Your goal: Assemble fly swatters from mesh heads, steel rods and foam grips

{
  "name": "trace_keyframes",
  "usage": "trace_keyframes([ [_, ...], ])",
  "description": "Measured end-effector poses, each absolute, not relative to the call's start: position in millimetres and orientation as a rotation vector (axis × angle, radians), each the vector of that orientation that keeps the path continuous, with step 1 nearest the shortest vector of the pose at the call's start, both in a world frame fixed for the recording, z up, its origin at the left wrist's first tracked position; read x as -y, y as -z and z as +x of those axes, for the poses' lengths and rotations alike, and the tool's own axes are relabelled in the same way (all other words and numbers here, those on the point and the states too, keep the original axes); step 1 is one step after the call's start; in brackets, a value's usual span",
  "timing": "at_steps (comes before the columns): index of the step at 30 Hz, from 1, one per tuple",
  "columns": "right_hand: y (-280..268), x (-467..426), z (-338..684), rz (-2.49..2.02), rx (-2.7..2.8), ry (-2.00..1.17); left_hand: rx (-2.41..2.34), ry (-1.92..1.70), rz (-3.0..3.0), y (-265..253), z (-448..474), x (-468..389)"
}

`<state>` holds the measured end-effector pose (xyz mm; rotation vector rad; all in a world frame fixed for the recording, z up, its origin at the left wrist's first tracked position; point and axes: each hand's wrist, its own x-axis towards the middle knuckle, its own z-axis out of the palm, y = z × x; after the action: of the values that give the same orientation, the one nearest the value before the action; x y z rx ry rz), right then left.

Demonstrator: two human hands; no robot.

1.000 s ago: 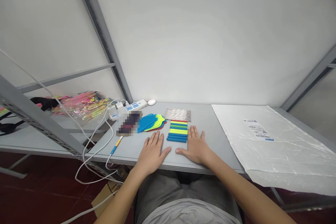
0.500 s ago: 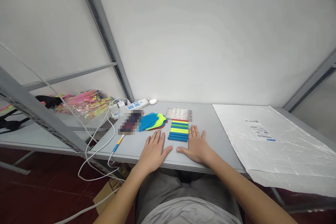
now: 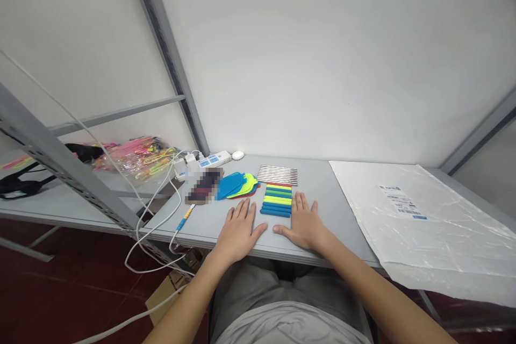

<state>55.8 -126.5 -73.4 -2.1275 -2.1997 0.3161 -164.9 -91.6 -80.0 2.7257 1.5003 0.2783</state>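
Both hands lie flat and well apart on the counter (image 3: 318, 183), holding nothing, at either side of a row of coloured tubes (image 3: 276, 200).
The left hand (image 3: 237, 232) rests near the row's left end, thumb out; the right hand (image 3: 305, 226) is just beside its right end, though whether fingers touch it I cannot tell. Behind the tubes lie silver metal rods (image 3: 278, 175), with perforated swatter heads (image 3: 230, 186) to their left. Against the picture one second earlier, the whole scene sits slightly farther right in view, while hands, tubes and rods keep the same arrangement.
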Motion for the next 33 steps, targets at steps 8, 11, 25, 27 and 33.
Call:
trace_keyframes([
  [8, 73.2, 126.6, 54.2, -2.143, 2.213, -0.267, -1.497, -0.277, 2.729, 79.0, -164.9, 92.3],
  [11, 74.3, 126.5, 54.1, -2.152, 2.214, -0.264, -1.52, -0.243, 2.713, 77.9, -162.5, 93.3],
  [25, 79.0, 125.9, 55.1, -2.138, 2.174, -0.258, -1.509, -0.181, 2.726, 82.2, -153.5, 96.1],
  [27, 79.7, 125.9, 55.4, -2.133, 2.172, -0.254, -1.506, -0.198, 2.725, 81.7, -154.1, 96.4],
  [33, 86.5, 127.4, 57.2, -2.127, 2.133, -0.236, -1.488, -0.237, 2.698, 79.9, -156.1, 97.9],
])
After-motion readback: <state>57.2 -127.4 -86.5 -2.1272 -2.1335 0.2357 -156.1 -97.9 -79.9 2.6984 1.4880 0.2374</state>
